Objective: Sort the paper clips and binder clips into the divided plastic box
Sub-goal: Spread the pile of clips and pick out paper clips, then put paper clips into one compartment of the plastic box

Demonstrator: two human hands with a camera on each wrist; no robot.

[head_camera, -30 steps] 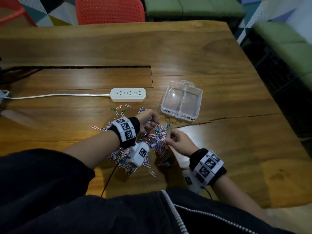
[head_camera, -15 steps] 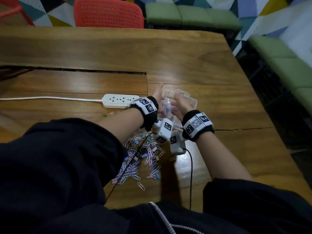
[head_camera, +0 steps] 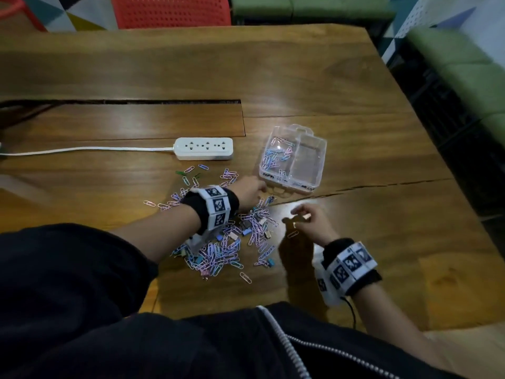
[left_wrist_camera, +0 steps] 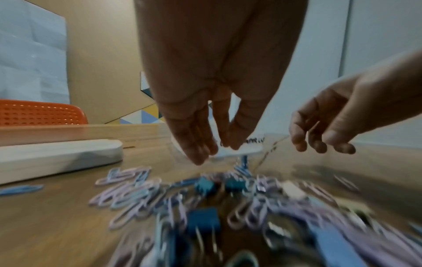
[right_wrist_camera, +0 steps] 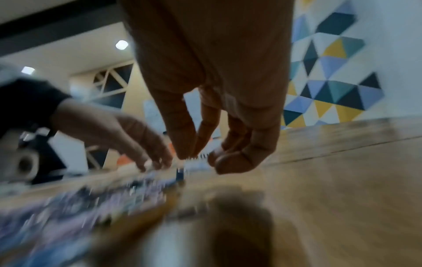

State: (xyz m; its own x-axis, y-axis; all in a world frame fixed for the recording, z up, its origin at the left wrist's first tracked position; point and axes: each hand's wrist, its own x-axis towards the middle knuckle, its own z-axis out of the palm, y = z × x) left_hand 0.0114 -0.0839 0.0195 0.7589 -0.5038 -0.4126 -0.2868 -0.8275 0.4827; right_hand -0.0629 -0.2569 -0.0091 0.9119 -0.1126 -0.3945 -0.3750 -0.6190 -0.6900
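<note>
The clear divided box [head_camera: 310,162] stands on the table with several paper clips [head_camera: 273,157] in its left compartment; I see nothing in the right one. A loose pile of pastel paper clips and small binder clips [head_camera: 232,242] lies in front of it. My left hand [head_camera: 259,189] hovers at the pile's far edge, by the box's front left corner. Its fingers [left_wrist_camera: 198,153] hang straight and hold nothing. My right hand [head_camera: 300,214] hovers just right of the pile, its fingers [right_wrist_camera: 230,159] loosely curled and empty. Blue binder clips [left_wrist_camera: 203,224] show blurred in the pile.
A white power strip [head_camera: 203,148] with its cord lies left of the box, a few stray clips [head_camera: 191,173] before it. A crack [head_camera: 382,186] crosses the wooden table [head_camera: 369,255] right of the hands. A red chair [head_camera: 169,10] stands beyond the far edge.
Both hands were over the box half a second ago and have drawn back to the pile. The left compartment, empty a second ago, now holds paper clips.
</note>
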